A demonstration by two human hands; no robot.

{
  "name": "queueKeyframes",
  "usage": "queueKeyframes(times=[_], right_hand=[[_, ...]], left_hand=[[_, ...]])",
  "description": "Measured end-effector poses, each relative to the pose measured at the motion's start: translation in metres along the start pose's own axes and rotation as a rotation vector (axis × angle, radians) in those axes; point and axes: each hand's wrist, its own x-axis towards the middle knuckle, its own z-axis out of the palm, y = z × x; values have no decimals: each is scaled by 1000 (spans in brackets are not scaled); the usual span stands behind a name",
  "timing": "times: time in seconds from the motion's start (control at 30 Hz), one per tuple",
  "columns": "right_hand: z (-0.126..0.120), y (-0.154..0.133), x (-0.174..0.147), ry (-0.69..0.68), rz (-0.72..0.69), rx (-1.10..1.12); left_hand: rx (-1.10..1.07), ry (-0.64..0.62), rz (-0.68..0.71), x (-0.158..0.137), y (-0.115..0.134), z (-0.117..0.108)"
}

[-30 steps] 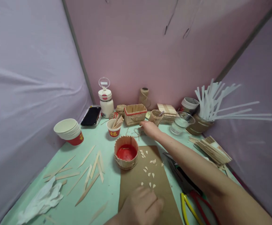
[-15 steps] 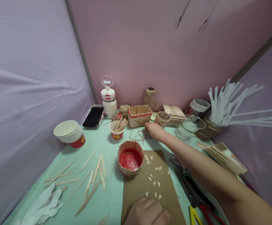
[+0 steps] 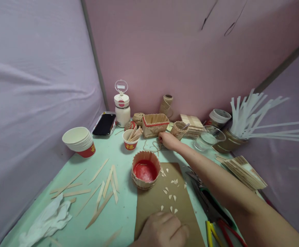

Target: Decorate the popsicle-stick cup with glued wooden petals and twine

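My right hand [image 3: 168,140] reaches far across the table with its fingers pinched together. Its fingertips are down by a loose piece of twine [image 3: 151,147], in front of a rectangular wooden box with a red rim [image 3: 154,129] and a small round wooden cup [image 3: 178,129]. What the pinch holds is hidden. Curled, my left hand [image 3: 162,229] rests low on a brown cardboard sheet [image 3: 149,202]; its palm side is out of sight. Small teardrop wood chips [image 3: 170,197] are scattered on the cardboard. A round wooden basket with a red inside [image 3: 145,171] stands at its upper left corner.
Thin wood strips [image 3: 108,181] and crumpled tissue [image 3: 46,219] lie left. Stacked paper cups [image 3: 78,140] and a paper cup of sticks [image 3: 130,140] stand behind. Under my right arm are scissors and pliers [image 3: 211,209]. A clear bowl [image 3: 208,137] stands right.
The view has shifted slightly, so most things sit a little to the right. Both hands stay nearly in place; my right fingertips remain low by the twine.
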Motion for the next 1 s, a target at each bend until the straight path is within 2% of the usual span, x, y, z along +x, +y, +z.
queueKeyframes(times=[0.17,0.3,0.37,0.43,0.5,0.53,0.6,0.77,1.0], right_hand=[[-20,-9,-27,101,49,94],[-44,-17,-88,146,37,216],[-51,-22,-125,114,19,291],[-52,-29,-161,45,-1,400],[-46,-37,-190,-54,10,600],[-42,-42,-202,-84,19,654],[-32,-51,-219,-105,24,678],[-10,-65,-232,-67,-10,637],[-3,-66,-232,-76,25,743]], left_hand=[[-26,-14,-26,2,0,-3],[-183,-115,-163,4,0,-12],[-330,-208,-381,5,0,-16],[-524,-248,-734,7,1,-19],[-767,-211,-1092,10,0,-18],[-887,-169,-1223,12,0,-17],[-1061,-102,-1355,14,-1,-14],[-1085,-99,-1357,13,-4,-11],[-995,-98,-1315,12,-6,-11]])
